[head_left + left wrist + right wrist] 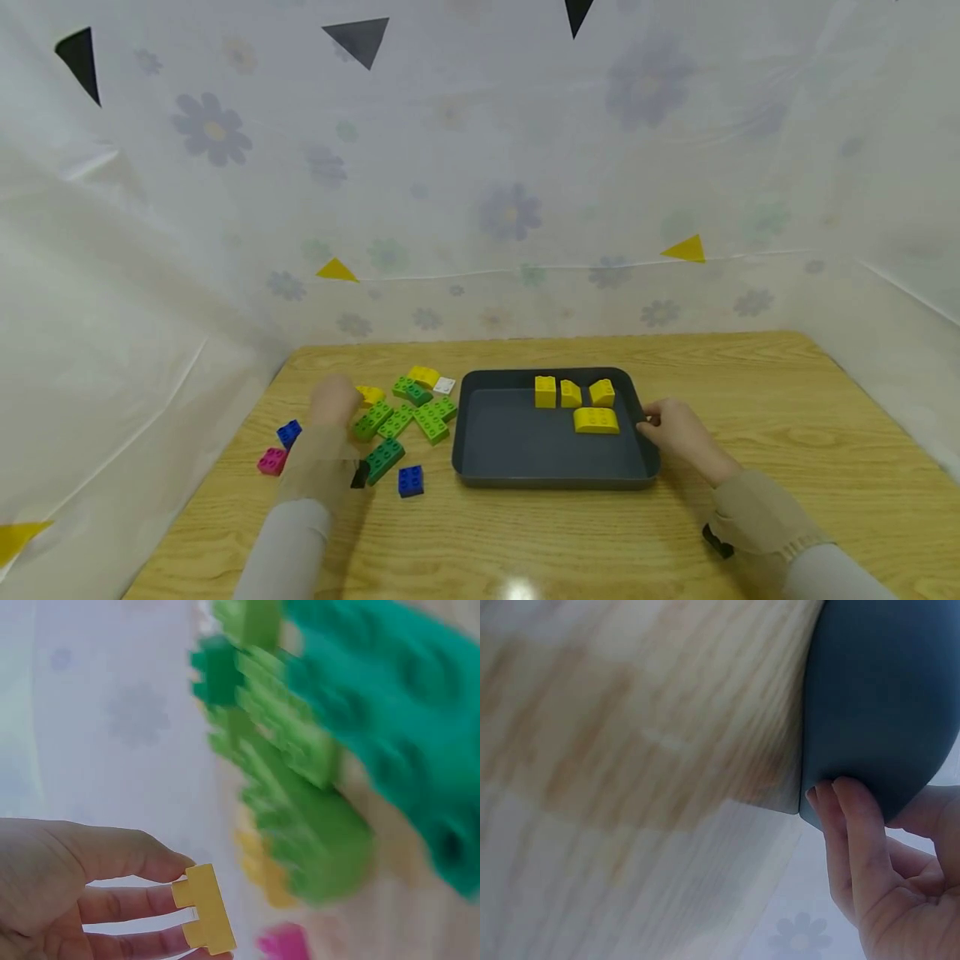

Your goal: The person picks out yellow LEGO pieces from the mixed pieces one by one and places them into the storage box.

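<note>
My left hand (334, 400) is over the left part of the table, by the loose bricks. In the left wrist view it pinches a small yellow toy brick (210, 909) between thumb and fingers; the head view hides this brick behind the hand. My right hand (675, 429) holds the right edge of a dark grey tray (517, 458). In the right wrist view its fingertips (855, 791) press on the tray's outer wall, with the thumb on the other side. Several yellow bricks (596, 421) lie in the tray's upper right part.
Green bricks (395, 422), more yellow ones (424, 376) and a white piece (444, 386) lie left of the tray. A blue brick (410, 481) is nearer the front. Another blue brick (288, 432) and a pink brick (272, 461) lie left of my left forearm.
</note>
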The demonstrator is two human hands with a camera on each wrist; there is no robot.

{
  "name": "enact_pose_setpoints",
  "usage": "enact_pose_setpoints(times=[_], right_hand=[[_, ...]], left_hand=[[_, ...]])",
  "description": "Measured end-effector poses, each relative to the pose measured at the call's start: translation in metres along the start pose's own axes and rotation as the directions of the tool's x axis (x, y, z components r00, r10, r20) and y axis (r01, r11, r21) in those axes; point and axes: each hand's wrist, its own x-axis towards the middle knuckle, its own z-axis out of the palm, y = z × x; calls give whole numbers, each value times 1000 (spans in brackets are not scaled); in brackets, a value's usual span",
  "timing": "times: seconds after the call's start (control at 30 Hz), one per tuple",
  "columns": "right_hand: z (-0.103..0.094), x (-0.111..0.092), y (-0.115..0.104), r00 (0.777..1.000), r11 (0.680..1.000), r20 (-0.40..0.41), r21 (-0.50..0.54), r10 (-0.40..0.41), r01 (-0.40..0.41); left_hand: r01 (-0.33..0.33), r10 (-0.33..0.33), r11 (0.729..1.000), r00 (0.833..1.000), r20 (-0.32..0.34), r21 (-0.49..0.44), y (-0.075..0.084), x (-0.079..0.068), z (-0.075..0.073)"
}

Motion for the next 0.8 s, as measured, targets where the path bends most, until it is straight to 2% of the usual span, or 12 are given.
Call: enact_pose_setpoints(times=[0.17,0.27,0.37,0.5,0.6,0.8], right_hand=[[0,0,1,1000,1000,4,-2,5,-5],[0,0,1,1000,1000,6,-5,13,-13],[0,0,1,1000,1000,10,-3,15,-15],[-1,0,0,1000,1000,13,-1,14,-14],[-1,1,0,1000,1000,14,-4,16,-16],[0,1,1,1000,1000,8,-5,15,-15]], left_hand=[[-37,37,999,999,-5,1,34,2,-8],[-55,55,998,998,11,9,56,4,-7],[-74,75,997,997,29,-31,80,2,-6],[-147,150,986,988,40,-80,110,-1,-1],[-217,220,974,975,42,-63,129,-2,6],[-267,267,964,962,57,-13,163,-6,22]])
